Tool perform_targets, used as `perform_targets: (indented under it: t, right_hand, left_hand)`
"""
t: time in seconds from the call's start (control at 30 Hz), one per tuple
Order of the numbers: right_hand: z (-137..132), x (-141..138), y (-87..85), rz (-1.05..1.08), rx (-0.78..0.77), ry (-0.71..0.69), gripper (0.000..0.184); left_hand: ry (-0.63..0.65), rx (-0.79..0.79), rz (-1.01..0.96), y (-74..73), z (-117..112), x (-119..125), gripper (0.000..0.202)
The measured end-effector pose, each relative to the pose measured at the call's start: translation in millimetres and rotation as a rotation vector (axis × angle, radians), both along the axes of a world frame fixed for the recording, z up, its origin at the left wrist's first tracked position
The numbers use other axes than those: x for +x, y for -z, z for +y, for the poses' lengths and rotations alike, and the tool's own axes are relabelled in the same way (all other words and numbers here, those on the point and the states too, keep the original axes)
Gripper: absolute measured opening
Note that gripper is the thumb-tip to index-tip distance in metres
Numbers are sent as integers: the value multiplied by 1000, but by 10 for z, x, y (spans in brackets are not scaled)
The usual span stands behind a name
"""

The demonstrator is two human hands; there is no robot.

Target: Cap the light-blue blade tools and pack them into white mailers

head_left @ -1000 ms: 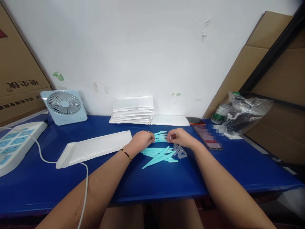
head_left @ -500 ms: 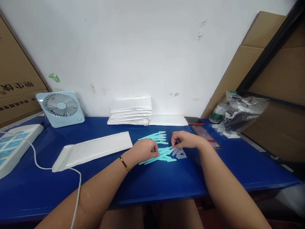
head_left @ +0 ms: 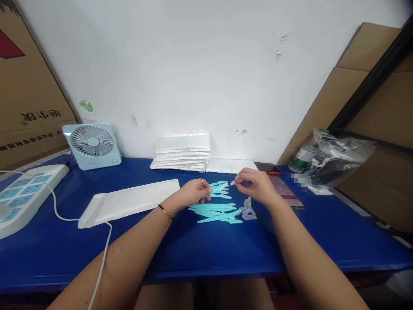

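My left hand [head_left: 196, 191] is closed on the handle of a turquoise eyebrow razor [head_left: 220, 187], its blade end pointing right. In the fingertips of my right hand [head_left: 253, 184] is a small clear blade cap [head_left: 232, 183], a short gap away from the razor's end. Behind the held razor lie several capped-looking turquoise razors [head_left: 222, 196] in a row. Nearer to me is a loose pile of turquoise razors [head_left: 216, 213], some crossing each other. Several clear blade caps [head_left: 249, 212] are heaped to the right of that pile.
A white padded mailer [head_left: 135, 200] lies to the left, and a stack of mailers [head_left: 182, 148] stands by the wall. Around them are a blue fan [head_left: 93, 146], a power strip [head_left: 35, 193] with a white cable, a phone [head_left: 287, 193] and a bagged bottle [head_left: 303, 159].
My left hand has lifted a turquoise razor from the pile and moved up and away. My right hand has risen from the cap heap with a clear cap. The view has shifted slightly.
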State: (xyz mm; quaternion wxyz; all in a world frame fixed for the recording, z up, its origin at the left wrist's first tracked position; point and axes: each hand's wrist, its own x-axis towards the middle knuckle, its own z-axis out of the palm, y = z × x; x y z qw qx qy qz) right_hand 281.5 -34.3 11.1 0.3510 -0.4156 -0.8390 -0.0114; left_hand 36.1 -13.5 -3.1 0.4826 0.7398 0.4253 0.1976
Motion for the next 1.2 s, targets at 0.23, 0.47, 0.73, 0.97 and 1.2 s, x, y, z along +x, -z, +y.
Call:
perform_targets:
  t: [0.23,0.47,0.73,0.97,1.2]
  right_hand:
    - [31,-71,103,-150,171,-36,16]
    - [8,-220,133,-175,125,-120,15]
    - [43,306,-23,-84,-519,69,12]
    - [21,313,-37,-349,-768,47,18]
    - [3,212,-44,-329,-797,68,12]
  left_hand:
    - [20,-92,-35,38,31,-28,37]
    - [39,-65,-33,40,25,-14,31]
    - [-72,640,386,99,64,-10,20]
    - [236,577,393,71,-59,64,22]
    - [157,396,390,133,-33,71,19]
